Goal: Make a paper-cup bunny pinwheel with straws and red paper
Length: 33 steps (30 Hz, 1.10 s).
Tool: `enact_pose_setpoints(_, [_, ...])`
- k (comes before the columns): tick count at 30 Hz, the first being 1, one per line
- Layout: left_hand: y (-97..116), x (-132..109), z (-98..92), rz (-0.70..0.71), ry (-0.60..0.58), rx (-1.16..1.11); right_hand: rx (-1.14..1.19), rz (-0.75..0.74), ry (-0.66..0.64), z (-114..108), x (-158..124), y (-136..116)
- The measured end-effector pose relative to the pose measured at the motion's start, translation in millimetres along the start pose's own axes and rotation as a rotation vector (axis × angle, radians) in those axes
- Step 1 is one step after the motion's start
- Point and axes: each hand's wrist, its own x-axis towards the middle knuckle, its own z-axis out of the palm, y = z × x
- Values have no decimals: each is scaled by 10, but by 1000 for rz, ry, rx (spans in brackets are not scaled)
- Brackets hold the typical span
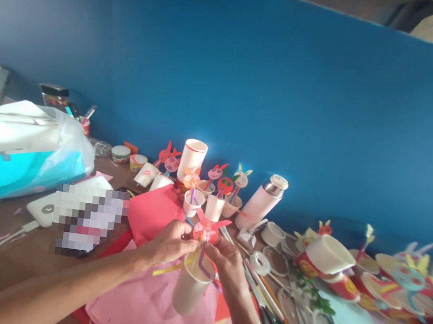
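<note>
paper figure (206,231) pinched between left hand (168,242), right hand (226,263), over cup (192,286)

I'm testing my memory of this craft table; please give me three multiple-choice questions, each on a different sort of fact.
1. Where is the white-and-pink vacuum flask? A) by the blue-painted wall B) in the right hand C) inside the plastic bag
2. What colour is the wall? A) green B) blue C) yellow
3. What is in the white paper cup between the left hand and right hand? A) a paintbrush B) nothing C) coloured drinking straws

1 A: it stands past the hands, near the wall.
2 B: blue fills the view.
3 C: purple and yellow straws show at its mouth.
</note>
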Motion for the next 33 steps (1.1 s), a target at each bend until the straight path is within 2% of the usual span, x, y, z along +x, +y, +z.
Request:
enact_pose_setpoints(4, [-43,25,-8,-35,-48,-39,-55,-22,39,-5,6,-6])
enact_pose_setpoints(13, [-2,49,-42,-66,-94,-136,-88,-102,8,-71,37,8])
enact_pose_setpoints(24, [47,50,-12,-67,-1,-155,-120,-84,-7,-64,80,102])
enact_pose_setpoints(33, [-156,140,-39,-95,-19,-115,-260,-77,25,-133,134,187])
